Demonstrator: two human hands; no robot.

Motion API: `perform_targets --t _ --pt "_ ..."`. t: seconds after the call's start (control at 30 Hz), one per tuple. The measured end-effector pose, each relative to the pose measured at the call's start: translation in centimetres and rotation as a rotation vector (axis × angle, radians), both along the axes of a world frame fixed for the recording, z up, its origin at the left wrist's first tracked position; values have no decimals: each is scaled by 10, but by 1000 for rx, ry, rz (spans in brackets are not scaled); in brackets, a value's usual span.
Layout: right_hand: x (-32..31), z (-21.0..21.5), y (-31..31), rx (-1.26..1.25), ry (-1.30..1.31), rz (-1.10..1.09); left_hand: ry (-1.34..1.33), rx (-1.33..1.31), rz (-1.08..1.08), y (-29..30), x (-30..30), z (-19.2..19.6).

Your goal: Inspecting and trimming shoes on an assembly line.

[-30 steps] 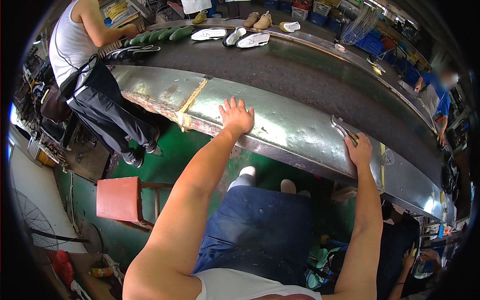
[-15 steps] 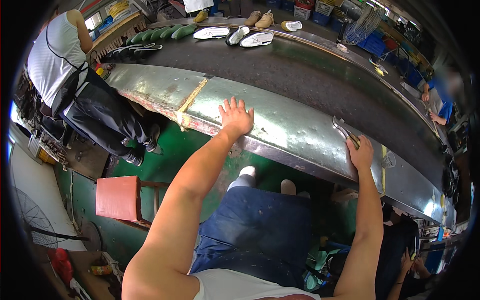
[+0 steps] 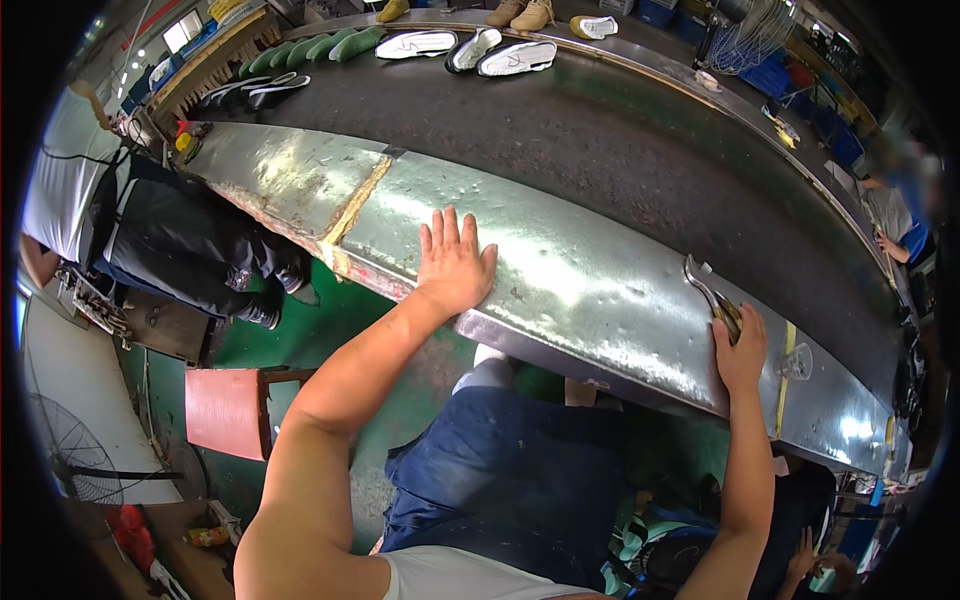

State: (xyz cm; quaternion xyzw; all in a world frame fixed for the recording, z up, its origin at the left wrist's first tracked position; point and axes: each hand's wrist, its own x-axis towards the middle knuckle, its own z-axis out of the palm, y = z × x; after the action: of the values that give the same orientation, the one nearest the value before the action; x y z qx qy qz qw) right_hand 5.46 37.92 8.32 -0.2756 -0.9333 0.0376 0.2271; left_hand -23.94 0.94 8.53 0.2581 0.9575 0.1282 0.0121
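Note:
My left hand (image 3: 456, 268) lies flat on the metal-covered bench ledge (image 3: 590, 290), fingers spread and nothing in them. Farther right along the same ledge, my right hand (image 3: 740, 352) is closed around the handles of metal pincers (image 3: 706, 287). Their curved jaws point away from me and rest on or just over the metal. Beyond my right hand a clear plastic cup (image 3: 798, 362) stands beside a yellow tape strip.
A dark conveyor belt (image 3: 560, 135) runs behind the ledge, carrying shoes with white soles (image 3: 415, 45) and several green shoe lasts (image 3: 310, 48). At left a co-worker (image 3: 170, 220) stands by the bench. A red stool (image 3: 228, 412) is on the green floor.
The view has shifted. My left hand stays flat on the ledge, its fingers now pointing more straight ahead. My right hand still grips the pincers. The co-worker at left has bent or turned away.

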Motion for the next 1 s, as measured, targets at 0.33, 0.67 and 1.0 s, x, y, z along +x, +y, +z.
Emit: perform_targets --t 0.33,0.67,1.0 --pt "-1 9 0 -42 -90 55 19 355 -201 24 -92 9" --pt "-13 21 5 -107 -175 78 58 553 423 126 -378 -11" --pt "-14 27 9 -120 -297 87 -42 822 681 195 -511 -32"
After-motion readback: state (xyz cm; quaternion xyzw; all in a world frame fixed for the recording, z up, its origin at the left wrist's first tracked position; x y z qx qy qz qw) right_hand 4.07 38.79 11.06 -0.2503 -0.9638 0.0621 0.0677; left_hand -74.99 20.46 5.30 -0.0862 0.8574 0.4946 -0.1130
